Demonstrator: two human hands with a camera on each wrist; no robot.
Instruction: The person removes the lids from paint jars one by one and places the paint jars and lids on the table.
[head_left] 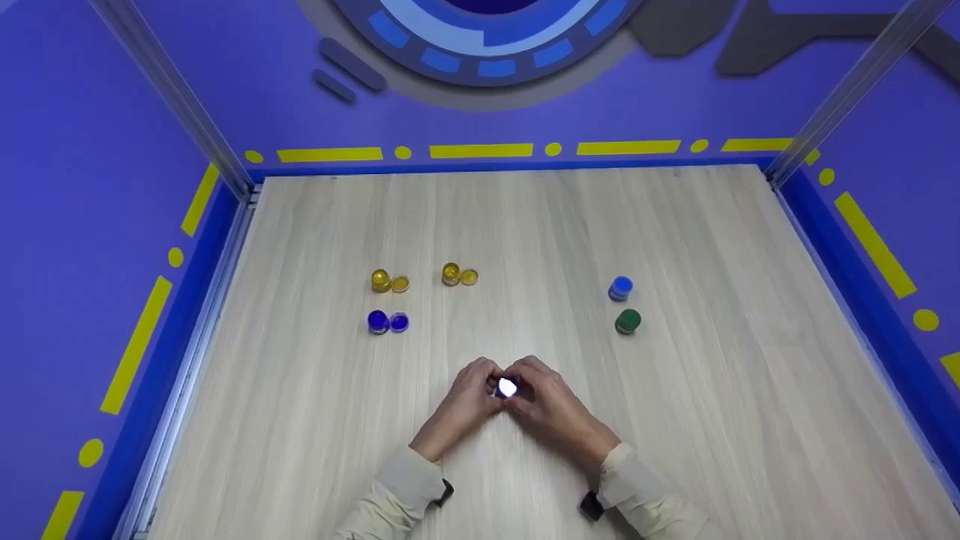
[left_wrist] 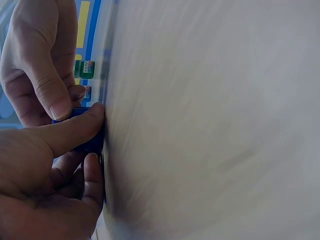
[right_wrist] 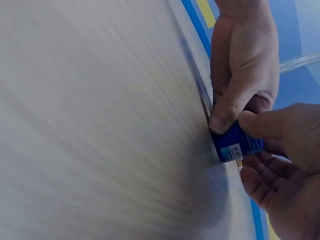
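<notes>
A small dark blue jar (right_wrist: 232, 146) with a pale label stands at the front middle of the table, between both hands. Its top shows as a bright white glare in the head view. My left hand (head_left: 469, 394) grips the jar low on its body, the thumb lying against its side. From the other side my right hand (head_left: 551, 397) pinches it near the ribbed lid with thumb and fingers. In the left wrist view, the fingers hide much of the jar (left_wrist: 90, 144). Whether the lid is loose cannot be seen.
At the left lie two yellow jars (head_left: 381, 280) and a violet-blue jar (head_left: 378, 321), each with a round lid (head_left: 399, 322) beside it. To the right stand a capped blue jar (head_left: 620, 288) and a green jar (head_left: 628, 321). Blue-violet walls (head_left: 840, 142) enclose the table.
</notes>
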